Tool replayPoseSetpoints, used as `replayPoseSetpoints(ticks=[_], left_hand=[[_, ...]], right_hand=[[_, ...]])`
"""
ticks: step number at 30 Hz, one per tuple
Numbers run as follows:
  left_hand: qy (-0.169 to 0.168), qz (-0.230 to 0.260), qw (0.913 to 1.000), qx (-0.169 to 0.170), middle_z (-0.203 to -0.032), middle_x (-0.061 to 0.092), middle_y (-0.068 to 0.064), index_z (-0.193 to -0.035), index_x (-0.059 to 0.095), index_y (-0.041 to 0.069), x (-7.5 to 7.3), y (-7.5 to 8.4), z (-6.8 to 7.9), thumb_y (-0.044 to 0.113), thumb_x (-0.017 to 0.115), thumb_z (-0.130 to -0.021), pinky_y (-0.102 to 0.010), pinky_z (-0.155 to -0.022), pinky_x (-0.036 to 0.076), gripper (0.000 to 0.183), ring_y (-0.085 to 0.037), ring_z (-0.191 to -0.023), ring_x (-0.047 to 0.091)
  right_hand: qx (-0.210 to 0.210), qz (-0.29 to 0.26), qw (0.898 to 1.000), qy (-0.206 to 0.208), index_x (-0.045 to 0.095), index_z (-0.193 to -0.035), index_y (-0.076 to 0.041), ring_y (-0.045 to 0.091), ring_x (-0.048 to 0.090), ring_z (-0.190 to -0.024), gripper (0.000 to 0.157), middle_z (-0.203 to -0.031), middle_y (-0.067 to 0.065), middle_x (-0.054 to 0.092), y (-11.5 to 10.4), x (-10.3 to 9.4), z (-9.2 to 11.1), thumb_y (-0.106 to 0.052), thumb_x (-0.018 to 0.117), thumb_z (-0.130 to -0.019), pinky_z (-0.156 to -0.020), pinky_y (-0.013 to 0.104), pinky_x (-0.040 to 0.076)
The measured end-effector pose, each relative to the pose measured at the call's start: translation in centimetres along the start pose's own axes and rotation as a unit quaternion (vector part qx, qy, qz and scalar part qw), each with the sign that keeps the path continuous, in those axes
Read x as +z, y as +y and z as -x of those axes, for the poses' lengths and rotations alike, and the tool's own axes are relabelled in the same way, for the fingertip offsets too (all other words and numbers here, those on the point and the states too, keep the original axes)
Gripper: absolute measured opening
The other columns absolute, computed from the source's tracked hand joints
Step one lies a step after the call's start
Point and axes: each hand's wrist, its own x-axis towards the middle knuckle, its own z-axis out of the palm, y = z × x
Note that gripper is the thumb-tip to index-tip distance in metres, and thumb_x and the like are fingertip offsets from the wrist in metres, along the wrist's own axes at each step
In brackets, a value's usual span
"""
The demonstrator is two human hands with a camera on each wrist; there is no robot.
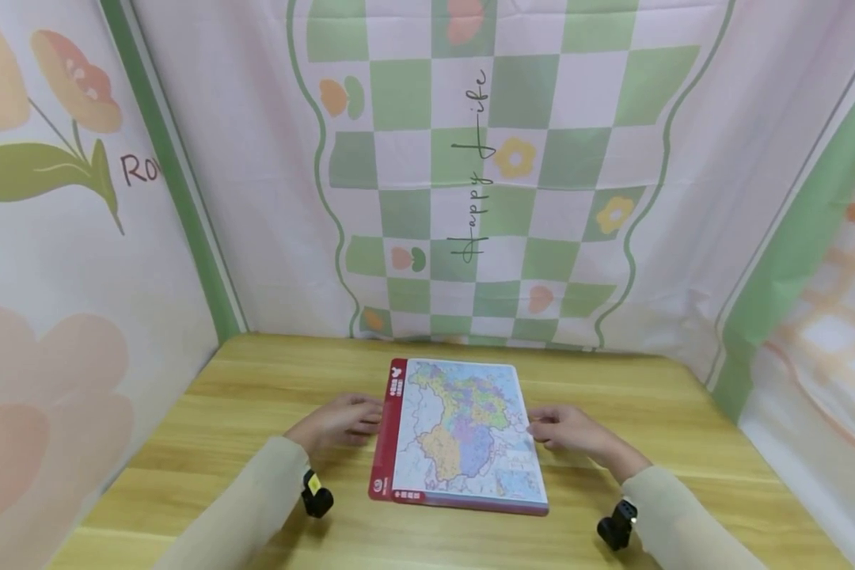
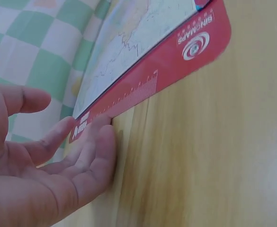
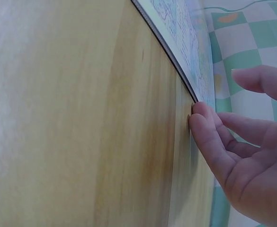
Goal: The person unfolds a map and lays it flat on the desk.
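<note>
A flat map board (image 1: 463, 427) lies on the wooden table, showing a coloured map with a red strip along its left side. In the left wrist view, that red strip (image 2: 176, 61) carries a printed ruler scale and a SINOMAPS logo. My left hand (image 1: 343, 421) is at the board's left edge, its loosely bent fingers (image 2: 98, 146) by the strip and the thumb raised clear. On the opposite side, my right hand (image 1: 566, 431) has fingertips (image 3: 202, 116) at the board's right edge, thumb lifted away. Neither hand is wrapped round the board.
The wooden table (image 1: 256, 380) extends around the board. Behind it hangs a green-and-white checked curtain (image 1: 463, 158) reading "Happy Life", with more printed cloth (image 1: 57, 261) at the left and right. Each sleeved wrist wears a small black camera (image 1: 317, 497).
</note>
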Motion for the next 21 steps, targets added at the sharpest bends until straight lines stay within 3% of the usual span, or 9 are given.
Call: replayPoseSetpoints(ticks=[9, 21], left_hand=[[0.003, 0.051, 0.9987, -0.003, -0.124, 0.063, -0.019, -0.141, 0.046, -0.008, 0.29, 0.00, 0.18, 0.026, 0.057, -0.103, -0.038, -0.090, 0.056, 0.052, -0.028, -0.109, 0.063], [0.005, 0.039, 0.9992, -0.005, -0.124, 0.063, -0.015, -0.143, 0.046, -0.007, 0.23, -0.26, -0.15, 0.024, 0.056, -0.103, -0.039, -0.092, 0.054, 0.051, -0.026, -0.110, 0.062]], right_hand=[[-0.006, -0.015, 1.000, -0.006, 0.041, -0.138, 0.021, 0.035, 0.063, -0.111, 0.057, -0.126, 0.029, 0.060, 0.29, -0.21, -0.19, -0.016, 0.061, -0.100, -0.087, 0.043, 0.057], [0.003, -0.049, 0.999, -0.003, 0.040, -0.140, 0.020, 0.034, 0.063, -0.113, 0.057, -0.129, 0.031, 0.059, 0.54, -0.12, -0.29, -0.016, 0.060, -0.101, -0.086, 0.041, 0.058]])
